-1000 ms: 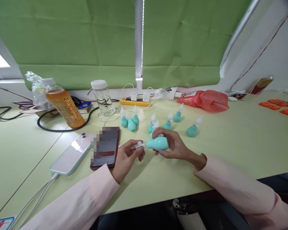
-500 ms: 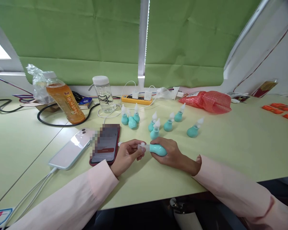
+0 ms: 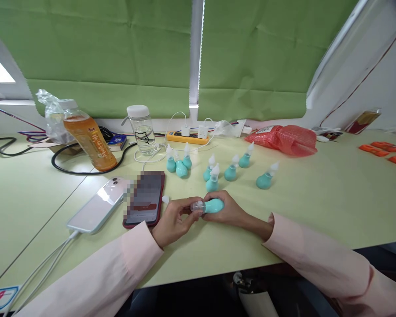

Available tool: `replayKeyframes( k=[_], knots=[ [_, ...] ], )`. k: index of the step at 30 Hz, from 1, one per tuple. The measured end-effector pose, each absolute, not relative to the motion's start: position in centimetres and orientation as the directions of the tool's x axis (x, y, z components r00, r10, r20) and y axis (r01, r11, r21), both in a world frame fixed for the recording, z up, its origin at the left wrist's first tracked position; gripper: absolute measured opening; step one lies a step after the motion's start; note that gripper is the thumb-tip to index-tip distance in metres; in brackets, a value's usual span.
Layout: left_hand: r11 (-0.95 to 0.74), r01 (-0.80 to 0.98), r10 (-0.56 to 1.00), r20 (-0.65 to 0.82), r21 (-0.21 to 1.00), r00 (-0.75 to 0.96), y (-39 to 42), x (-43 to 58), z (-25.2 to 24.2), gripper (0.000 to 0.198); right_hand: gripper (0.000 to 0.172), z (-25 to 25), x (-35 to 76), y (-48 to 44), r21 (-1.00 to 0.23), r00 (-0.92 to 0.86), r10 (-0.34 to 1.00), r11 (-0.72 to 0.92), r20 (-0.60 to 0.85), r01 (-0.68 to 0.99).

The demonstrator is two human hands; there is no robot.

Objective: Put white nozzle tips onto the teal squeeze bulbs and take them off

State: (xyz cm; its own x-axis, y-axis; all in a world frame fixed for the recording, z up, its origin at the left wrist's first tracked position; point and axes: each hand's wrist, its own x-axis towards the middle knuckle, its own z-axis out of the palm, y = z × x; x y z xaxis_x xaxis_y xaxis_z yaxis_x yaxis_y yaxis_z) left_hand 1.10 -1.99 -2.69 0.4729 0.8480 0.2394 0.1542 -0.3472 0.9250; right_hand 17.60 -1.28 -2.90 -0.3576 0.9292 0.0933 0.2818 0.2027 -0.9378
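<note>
My right hand (image 3: 226,209) is closed around a teal squeeze bulb (image 3: 214,205), which looks like part of a nasal aspirator and lies sideways above the table. At the bulb's left end, a clear plastic collar (image 3: 197,206) is pinched between the thumb and fingers of my left hand (image 3: 176,220). Collar and bulb meet in line; how firmly they are joined I cannot tell. Left of these, a small white tip (image 3: 165,199) rests beside the dark red phone (image 3: 148,193). Beyond my hands stand several teal bulb aspirators with clear tips, the nearest aspirator (image 3: 212,182) just above my right fingers.
At left are a white phone (image 3: 97,207) on a cable, a tilted orange drink bottle (image 3: 92,143) and a clear water bottle (image 3: 143,134). Toward the back lie a yellow power strip (image 3: 188,138) and a red bubble-wrap bag (image 3: 284,140). Orange tools (image 3: 374,150) lie far right.
The clear collar has moved right and now sits up against the bulb's mouth. My right hand has shifted slightly left, with its fingers more behind the bulb. The other aspirators stand where they were.
</note>
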Motion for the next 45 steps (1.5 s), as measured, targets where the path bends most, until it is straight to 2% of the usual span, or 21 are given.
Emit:
replayKeyframes(
  k=[3, 5, 10, 14, 15, 16, 18, 21, 23, 25, 27, 28, 31, 33, 34, 36, 39, 45],
  knots=[
    [-0.456, 0.263, 0.817, 0.283, 0.85, 0.502, -1.9, 0.9, -2.8, 0.029, 0.023, -2.5, 17.9, -1.1, -0.954, -0.396, 0.911, 0.01, -0.115, 0.3],
    [-0.532, 0.316, 0.789, 0.324, 0.786, 0.522, -1.9, 0.8, -2.7, 0.031, 0.027, -2.1, 18.1, -1.0, -0.954, -0.448, 0.875, -0.047, -0.182, 0.297],
    [-0.642, 0.353, 0.7, 0.334, 0.68, 0.631, -1.5, 0.4, -1.8, 0.031, 0.02, -1.6, 18.4, -1.1, -0.963, -0.621, 0.763, -0.005, -0.178, 0.269],
    [-0.711, 0.325, 0.583, 0.265, 0.624, 0.768, 0.4, -1.5, 0.6, 0.036, 0.024, -1.5, 18.2, -1.5, -0.978, -0.644, 0.748, -0.037, -0.163, 0.204],
    [-0.725, 0.364, 0.601, 0.28, 0.584, 0.748, 0.9, -2.1, 1.2, 0.04, 0.025, -1.5, 18.1, -1.6, -0.983, -0.637, 0.756, -0.046, -0.151, 0.178],
    [-0.742, 0.422, 0.621, 0.299, 0.521, 0.724, 1.3, -2.7, 1.8, 0.043, 0.026, -1.5, 18.0, -1.7, -0.987, -0.623, 0.771, -0.049, -0.135, 0.153],
    [-0.781, 0.546, 0.621, 0.283, 0.304, 0.731, 1.9, -3.7, 2.3, 0.038, 0.026, -1.5, 17.8, -1.7, -0.992, -0.582, 0.806, -0.039, -0.103, 0.12],
    [-0.751, 0.66, 0.652, 0.154, -0.004, 0.743, 2.1, -4.0, 1.7, 0.028, 0.025, -1.7, 17.8, -1.6, -0.993, -0.545, 0.835, -0.008, -0.072, 0.118],
    [-0.719, 0.684, 0.683, 0.06, -0.121, 0.728, 2.0, -3.6, 0.8, 0.024, 0.024, -1.8, 17.8, -1.6, -0.991, -0.555, 0.829, 0.013, -0.061, 0.129],
    [-0.713, 0.679, 0.685, 0.033, -0.172, 0.728, 1.7, -2.9, 0.2, 0.023, 0.024, -1.9, 17.8, -1.6, -0.987, -0.565, 0.823, 0.043, -0.051, 0.152],
    [-0.731, 0.675, 0.665, 0.12, -0.102, 0.737, 1.4, -2.3, -0.1, 0.024, 0.023, -2.1, 17.8, -1.6, -0.973, -0.535, 0.845, 0.11, -0.016, 0.203],
    [-0.743, 0.669, 0.654, 0.208, -0.003, 0.727, 1.1, -2.0, 0.0, 0.021, 0.021, -2.2, 17.7, -1.7, -0.954, -0.497, 0.867, 0.175, 0.032, 0.244],
    [-0.71, 0.503, 0.704, 0.474, 0.494, 0.529, 0.3, -1.2, 0.2, 0.01, 0.014, -2.3, 17.7, -1.8, -0.816, -0.399, 0.876, 0.43, 0.272, 0.387],
    [-0.565, 0.258, 0.811, 0.47, 0.783, 0.35, -0.2, -0.8, 0.1, 0.011, 0.01, -2.3, 17.6, -2.0, -0.708, -0.386, 0.832, 0.547, 0.399, 0.447],
    [-0.471, 0.147, 0.857, 0.412, 0.87, 0.309, -0.3, -0.7, 0.1, 0.012, 0.01, -2.3, 17.6, -2.1, -0.674, -0.387, 0.817, 0.574, 0.428, 0.466],
    [-0.296, -0.009, 0.917, 0.287, 0.955, 0.279, -0.3, -0.6, -0.2, 0.013, 0.012, -2.2, 17.6, -2.3, -0.626, -0.378, 0.804, 0.594, 0.458, 0.506],
    [-0.139, -0.113, 0.952, 0.165, 0.984, 0.259, 0.0, -0.6, -0.7, 0.016, 0.014, -2.4, 17.7, -2.3, -0.575, -0.376, 0.8, 0.598, 0.468, 0.558],
    [-0.066, -0.07, 0.94, 0.086, 0.995, 0.331, -0.1, -0.4, -0.9, 0.017, 0.015, -3.0, 17.9, -2.1, -0.466, -0.392, 0.796, 0.594, 0.462, 0.656]
  ],
)
